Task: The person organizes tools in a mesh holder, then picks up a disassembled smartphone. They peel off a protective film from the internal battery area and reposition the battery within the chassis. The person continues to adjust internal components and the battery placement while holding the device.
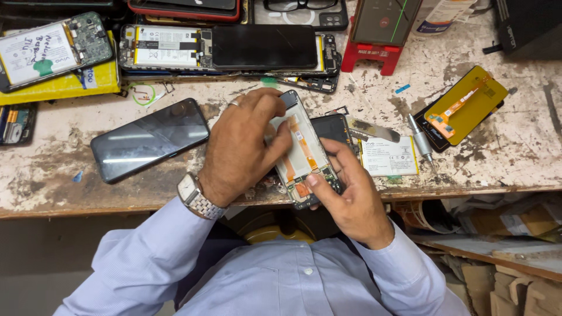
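From the head view, my left hand (243,146) gripped the opened phone (301,149) from the top, fingers curled over its far edge, holding it tilted above the near edge of the workbench (515,146). My right hand (351,196) cradled its lower end, thumb pressing near the small board there, probably seating a connector. Next called for steady, light thumb pressure. A loose battery (389,157) lay just right.

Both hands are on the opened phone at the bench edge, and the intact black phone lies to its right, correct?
Not quite. In the head view both the left hand and the right hand are on the opened phone, but the intact black phone lies to its left, not its right.
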